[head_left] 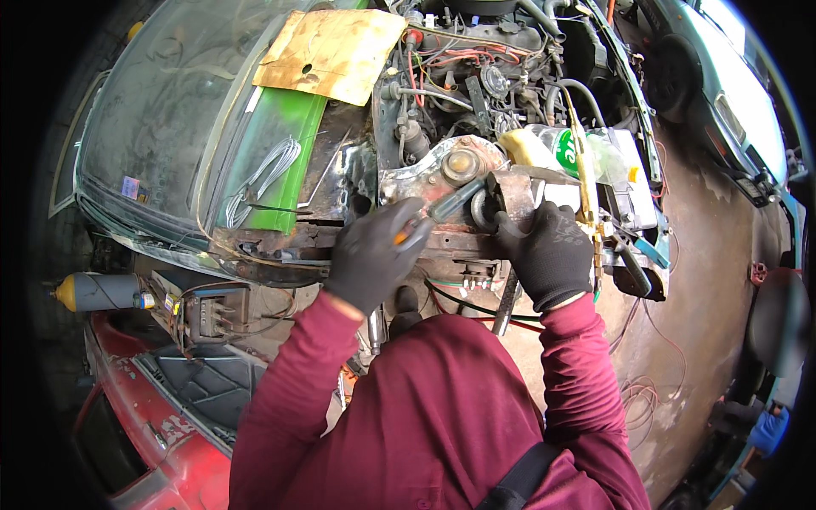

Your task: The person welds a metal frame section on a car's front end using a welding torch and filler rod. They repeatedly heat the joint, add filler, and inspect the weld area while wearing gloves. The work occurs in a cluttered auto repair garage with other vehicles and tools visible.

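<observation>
My left hand, in a black glove, is closed round a tool whose orange handle shows between the fingers. A flat blue-grey piece reaches from near those fingers toward a rusty metal block; I cannot tell whether it belongs to the same tool. Gloved in black too, my right hand grips the lower right side of the block at the car's front edge. A dark round part sits at the block's left. Behind them is the worn inner wing with a round mount.
Beyond lies the exposed engine with hoses and wires. A plastic bottle and a brass-coloured torch are at right. Coiled wire and cardboard rest on the green wing. A gas cylinder and red car are left.
</observation>
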Demonstrator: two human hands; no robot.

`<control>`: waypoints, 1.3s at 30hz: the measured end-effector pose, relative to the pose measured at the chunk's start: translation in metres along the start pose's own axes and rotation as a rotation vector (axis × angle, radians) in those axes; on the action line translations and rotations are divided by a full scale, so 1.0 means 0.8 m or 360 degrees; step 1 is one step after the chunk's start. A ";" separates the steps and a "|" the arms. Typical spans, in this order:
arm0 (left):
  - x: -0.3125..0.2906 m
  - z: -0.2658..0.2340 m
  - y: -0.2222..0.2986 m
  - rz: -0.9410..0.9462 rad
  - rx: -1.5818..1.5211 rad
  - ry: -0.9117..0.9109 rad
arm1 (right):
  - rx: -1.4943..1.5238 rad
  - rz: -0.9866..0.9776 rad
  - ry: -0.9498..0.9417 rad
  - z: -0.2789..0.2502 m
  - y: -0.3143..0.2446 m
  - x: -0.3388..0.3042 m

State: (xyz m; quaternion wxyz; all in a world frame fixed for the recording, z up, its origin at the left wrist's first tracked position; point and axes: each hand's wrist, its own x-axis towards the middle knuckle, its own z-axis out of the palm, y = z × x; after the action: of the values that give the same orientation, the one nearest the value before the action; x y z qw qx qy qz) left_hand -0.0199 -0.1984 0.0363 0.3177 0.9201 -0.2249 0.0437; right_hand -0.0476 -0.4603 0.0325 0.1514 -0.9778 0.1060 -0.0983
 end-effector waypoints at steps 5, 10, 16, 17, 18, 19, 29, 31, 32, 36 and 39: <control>0.072 0.073 -0.001 -0.0033 0.0430 -0.0194 | 0.0130 0.0011 0.0010 0.000 0.002 0.005; 0.091 0.080 -0.004 -0.0154 0.0473 -0.0352 | 0.0298 0.0094 0.0005 -0.004 0.000 0.007; 0.069 -0.007 0.015 -0.0511 0.0016 -0.0235 | 0.0376 0.0101 -0.0035 0.001 -0.005 0.013; 0.063 -0.029 0.014 -0.0528 -0.0091 -0.0188 | 0.0331 0.0059 -0.0008 0.004 -0.006 0.016; 0.053 -0.048 0.014 -0.0664 -0.0244 -0.0135 | 0.0300 0.0004 0.0040 0.009 -0.009 0.017; 0.041 -0.065 0.014 -0.0763 -0.0406 -0.0053 | 0.0269 -0.0049 0.0089 0.014 -0.013 0.019; -0.058 -0.085 -0.014 -0.1296 -0.1486 0.0086 | 0.0166 -0.0135 -0.0107 0.013 -0.022 0.007; -0.066 -0.071 -0.013 -0.1295 -0.1635 -0.0026 | 0.0233 -0.0133 -0.0070 -0.002 -0.032 0.010; -0.067 -0.064 -0.010 -0.1294 -0.1717 -0.0054 | 0.0225 -0.0187 -0.0045 -0.012 -0.039 0.010; -0.055 -0.040 0.007 -0.1286 -0.2116 -0.0199 | 0.0681 -0.0662 -0.0761 -0.045 -0.077 -0.002; -0.045 -0.028 0.022 -0.1293 -0.2170 -0.0252 | 0.0574 -0.0862 -0.0892 -0.037 -0.109 -0.013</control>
State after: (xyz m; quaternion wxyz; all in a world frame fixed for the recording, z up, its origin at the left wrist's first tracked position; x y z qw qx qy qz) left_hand -0.0584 -0.1834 0.0561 0.7848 0.5334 0.1289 -0.2881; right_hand -0.0483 -0.3849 0.0858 0.3115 -0.9172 -0.2187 0.1180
